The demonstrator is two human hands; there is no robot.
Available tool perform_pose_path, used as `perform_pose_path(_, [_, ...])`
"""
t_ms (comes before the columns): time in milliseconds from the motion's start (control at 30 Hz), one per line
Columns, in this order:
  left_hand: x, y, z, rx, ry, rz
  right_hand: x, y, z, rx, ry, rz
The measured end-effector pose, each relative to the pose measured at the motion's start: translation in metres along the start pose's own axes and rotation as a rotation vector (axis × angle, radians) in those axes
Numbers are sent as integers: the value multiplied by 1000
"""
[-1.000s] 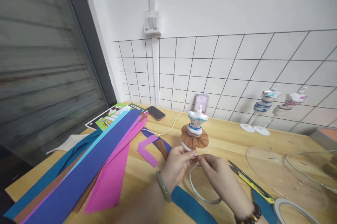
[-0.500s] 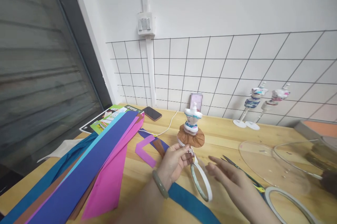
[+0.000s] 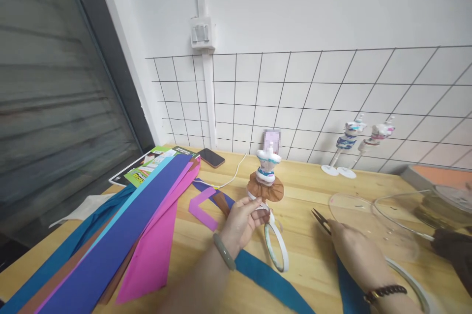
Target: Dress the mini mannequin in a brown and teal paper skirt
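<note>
My left hand is closed in a pinch on a strip of white tape, just below the brown gathered skirt of a small dress form. Any stand of the form is hidden behind the fingers. From that strip hangs a narrow tape roll, its lower edge near the table. Farther right, my right hand is closed over a pair of scissors. The dark blades stick out past the fingers, pointing away to the left, while the handles are covered by the hand.
Long strips of coloured fabric cover the left side, beside leaflets and a phone. A teal strip lies in front. Two more small dress forms stand at the back right, behind a clear disc. A wider tape roll lies by my right wrist.
My right hand has moved right, from beside the hanging tape roll onto the scissors, and closed over them. My left hand still pinches the tape. The view has shifted slightly.
</note>
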State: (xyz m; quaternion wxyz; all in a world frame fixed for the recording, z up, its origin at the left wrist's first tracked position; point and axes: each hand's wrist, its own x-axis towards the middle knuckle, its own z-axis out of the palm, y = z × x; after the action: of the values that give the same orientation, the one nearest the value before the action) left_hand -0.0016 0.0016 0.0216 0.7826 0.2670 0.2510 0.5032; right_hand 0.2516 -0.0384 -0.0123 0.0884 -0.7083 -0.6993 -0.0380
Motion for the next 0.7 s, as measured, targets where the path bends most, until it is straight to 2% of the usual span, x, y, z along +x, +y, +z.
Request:
perform_pose_path(100, [1,-1,-2,43,2,21,2,2,-5,181,-39,144])
perform_pose_path(167, [2,-2,-3,79,1,38,4,-5,-21,330,-83,184])
perform_pose_path(200, [2,-2,-3,95,5,46,5,-11,-33,398,-118,163])
perform_pose_path(267, [1,-2,-3,124,20,51,10,-27,-64,446,-187,7])
perform_pose_path(367, [0,-1,-1,170,47,52,24,-53,-111,344,-299,-124])
perform_pose_path(467, [-1,0,1,209,65,56,44,-82,-140,232,-358,-243])
perform_pose_path(600, [-1,0,2,208,62,59,65,-117,-152,10,-422,-340])
perform_pose_path(700, [-1,1,3,198,70,40,71,-132,-151,-18,-417,-368])
